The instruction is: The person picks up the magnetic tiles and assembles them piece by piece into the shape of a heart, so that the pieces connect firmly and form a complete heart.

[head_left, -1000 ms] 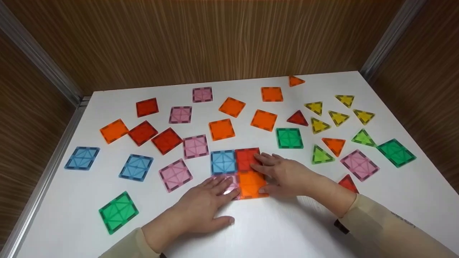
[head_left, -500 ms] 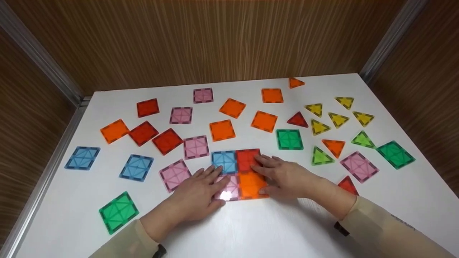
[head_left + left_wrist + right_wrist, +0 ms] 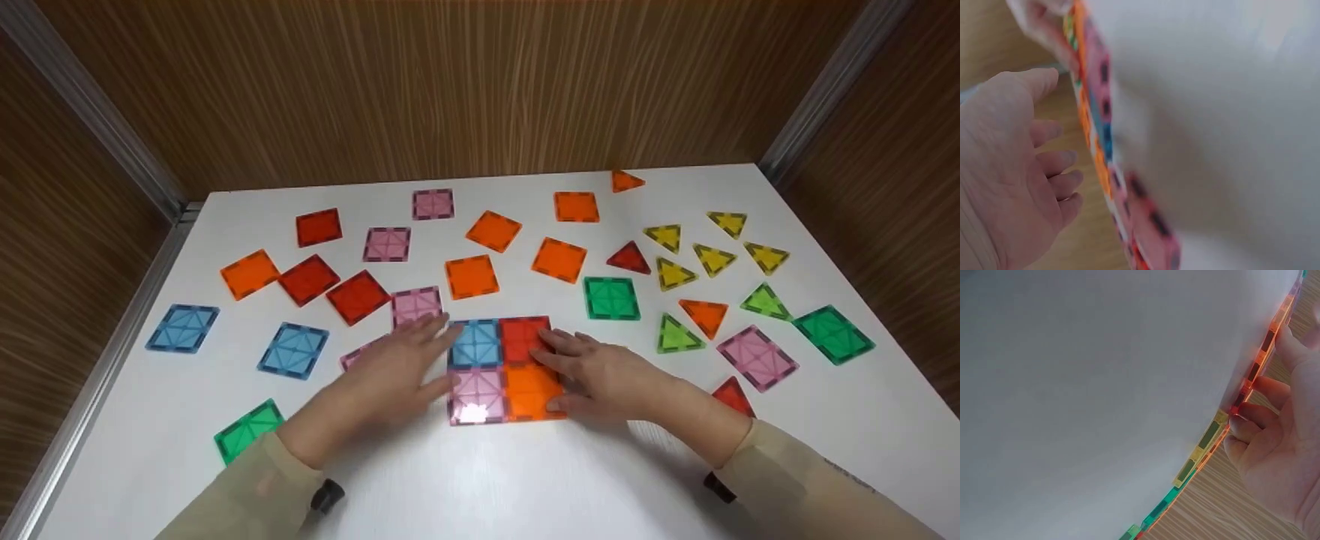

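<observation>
The left hand had loose fingers and held nothing. The right hand touched a red square and orange square, fingers loose.

Blue tile, red tile, pink tile, orange tile: all translucent. Blue and pink faces carry crossed lines, dark dashes along edges. Green square likewise lined. Triangles read yellow triangles, lime-green triangles, red triangles, orange triangles. Table is white; rear panel brown, streaked wood grain. Sleeves are beige.
</observation>
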A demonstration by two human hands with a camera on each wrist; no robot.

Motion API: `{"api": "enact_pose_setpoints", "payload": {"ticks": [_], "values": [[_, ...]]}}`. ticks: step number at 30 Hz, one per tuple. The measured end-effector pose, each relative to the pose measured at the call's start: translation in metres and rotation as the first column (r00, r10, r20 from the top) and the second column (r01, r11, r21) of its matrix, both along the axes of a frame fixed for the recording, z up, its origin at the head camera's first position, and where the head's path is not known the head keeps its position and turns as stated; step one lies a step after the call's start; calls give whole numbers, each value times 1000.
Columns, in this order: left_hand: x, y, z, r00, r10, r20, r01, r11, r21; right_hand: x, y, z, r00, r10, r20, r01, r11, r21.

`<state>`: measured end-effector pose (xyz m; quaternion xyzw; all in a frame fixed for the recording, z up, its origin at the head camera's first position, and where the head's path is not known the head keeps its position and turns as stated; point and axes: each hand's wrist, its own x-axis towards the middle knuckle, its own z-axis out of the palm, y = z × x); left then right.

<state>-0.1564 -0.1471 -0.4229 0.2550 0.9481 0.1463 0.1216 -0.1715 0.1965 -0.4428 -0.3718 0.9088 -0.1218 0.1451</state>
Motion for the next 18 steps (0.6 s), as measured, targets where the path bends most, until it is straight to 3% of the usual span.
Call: {"api": "enact_pose_setpoints", "payload": {"ticks": [4,9,12,18], "values": [[-33,-24,7,994,104,-18,-103,994,41,0,0,1,1000,-21,14,21,1000,16],[-64,-45,0,988,147,49,-150,986,73,-1,1,1,999,-26,22,25,999,30],[-73,-48,-7,982,151,111,-161,983,92,-1,1,0,999,-23,25,23,999,27],[-78,-49,-13,959,193,209,-227,962,152,-1,1,0,999,-27,30,26,999,29]]}}
